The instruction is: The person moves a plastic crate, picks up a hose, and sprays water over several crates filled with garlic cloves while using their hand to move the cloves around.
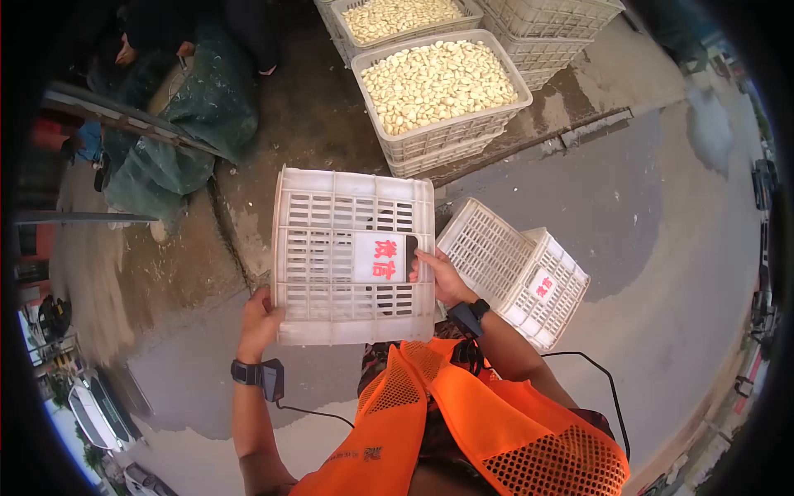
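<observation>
A white slatted plastic crate (318,248) with red characters on one side hangs in front of my body. My left hand (260,321) grips its lower left edge, with the fingertips partly hidden behind the crate. At the crate's right side, my right hand (441,277) has its fingers hooked into the dark handle opening beside the label. Just right of my right hand, a second white crate (542,289) with a similar red label rests tilted on the ground, its slatted inside partly showing.
Stacked crates (447,136) full of pale, flat, rounded pieces stand ahead, with more stacks (538,50) behind. Green netting (219,99) and a metal bar lie at the upper left, near another person's hands (126,51). A cable (608,376) loops at my right.
</observation>
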Motion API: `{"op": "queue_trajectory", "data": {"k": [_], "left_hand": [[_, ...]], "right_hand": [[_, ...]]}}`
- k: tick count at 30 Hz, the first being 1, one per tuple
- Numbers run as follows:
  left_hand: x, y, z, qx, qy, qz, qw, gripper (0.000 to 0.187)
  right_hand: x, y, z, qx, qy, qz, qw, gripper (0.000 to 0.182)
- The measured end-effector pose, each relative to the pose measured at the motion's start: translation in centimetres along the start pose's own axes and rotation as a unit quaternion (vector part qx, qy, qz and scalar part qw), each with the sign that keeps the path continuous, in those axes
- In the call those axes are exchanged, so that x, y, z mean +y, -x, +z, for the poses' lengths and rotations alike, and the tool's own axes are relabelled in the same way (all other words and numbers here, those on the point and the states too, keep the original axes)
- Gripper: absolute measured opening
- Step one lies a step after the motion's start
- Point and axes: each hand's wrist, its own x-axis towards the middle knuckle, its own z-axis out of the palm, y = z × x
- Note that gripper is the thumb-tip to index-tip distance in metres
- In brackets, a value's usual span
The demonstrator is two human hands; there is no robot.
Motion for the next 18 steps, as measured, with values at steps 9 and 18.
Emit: {"op": "queue_trajectory", "data": {"k": [9, 18], "left_hand": [[-11.6, 2.8, -14.7, 0.020, 0.253, -0.143, 0.957, 0.045], [-15.8, 6.2, -15.2, 0.116, 0.199, -0.096, 0.968, 0.070]], "right_hand": [[3.2, -12.5, 26.4, -0.244, -0.008, 0.115, 0.963, 0.015], [9.0, -11.2, 44.7, -0.403, 0.155, 0.090, 0.898, 0.008]]}}
